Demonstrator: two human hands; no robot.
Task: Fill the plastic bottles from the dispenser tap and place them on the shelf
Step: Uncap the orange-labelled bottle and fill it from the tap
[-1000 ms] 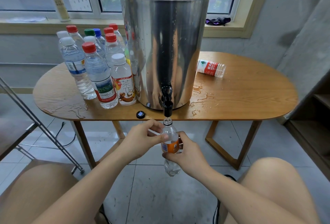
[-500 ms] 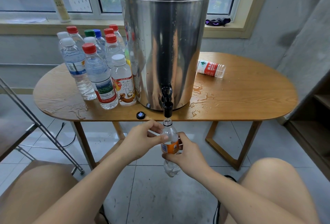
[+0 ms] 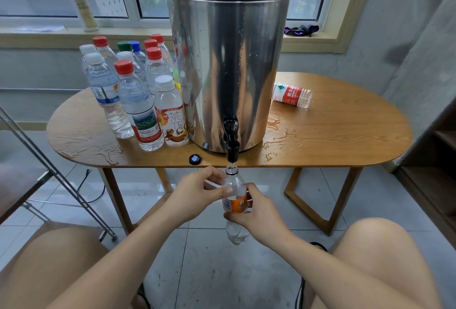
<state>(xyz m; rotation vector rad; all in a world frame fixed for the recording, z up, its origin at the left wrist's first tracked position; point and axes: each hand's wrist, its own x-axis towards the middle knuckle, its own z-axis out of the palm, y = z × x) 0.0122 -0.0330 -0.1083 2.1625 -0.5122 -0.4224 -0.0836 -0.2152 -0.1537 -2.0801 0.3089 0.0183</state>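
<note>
Left grip (image 3: 197,192) and right grip (image 3: 259,212) clamp an orange-labelled bottle (image 3: 233,185) upright under the dispenser tap (image 3: 232,152), just off the wet desk (image 3: 333,136); a bottle marked "茶" (image 3: 171,116) stands there.

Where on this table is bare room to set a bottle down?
Freest: the right end of the table, between the dispenser, the lying bottle and the rim, puddled near the dispenser. Crowded: the standing bottles left of the dispenser; the front edge holds a black cap.
</note>
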